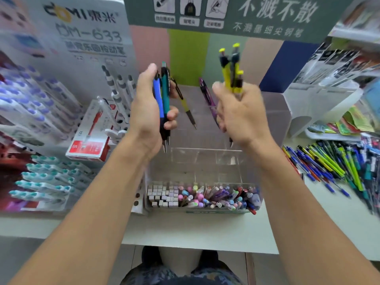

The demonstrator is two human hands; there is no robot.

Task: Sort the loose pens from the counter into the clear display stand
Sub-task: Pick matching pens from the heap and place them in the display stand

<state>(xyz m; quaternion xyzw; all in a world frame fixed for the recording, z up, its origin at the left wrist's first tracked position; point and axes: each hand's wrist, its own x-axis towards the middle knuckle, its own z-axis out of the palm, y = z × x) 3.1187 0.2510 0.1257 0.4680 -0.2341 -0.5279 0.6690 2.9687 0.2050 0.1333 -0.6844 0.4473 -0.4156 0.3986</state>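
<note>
The person's forearms reach over the table edge, and each grip is closed on pens above the clear display stand [203, 161]: the left hand [148, 112] pinches a blue and a teal pen [165, 93], the right hand [242, 114] clamps yellow pens [231, 77]. Best to lower one colour at a time, tips down, into separate compartments. Right of the stand, the loose pens [333, 163] wait.

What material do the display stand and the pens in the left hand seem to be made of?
Display stand: apparently clear acrylic or similar rigid plastic; you see through its walls, and the edges catch light. Pens in the left hand: probably glossy coloured plastic, blue and teal, with darker lower sections, perhaps rubber, and small, possibly metal tips.
</note>
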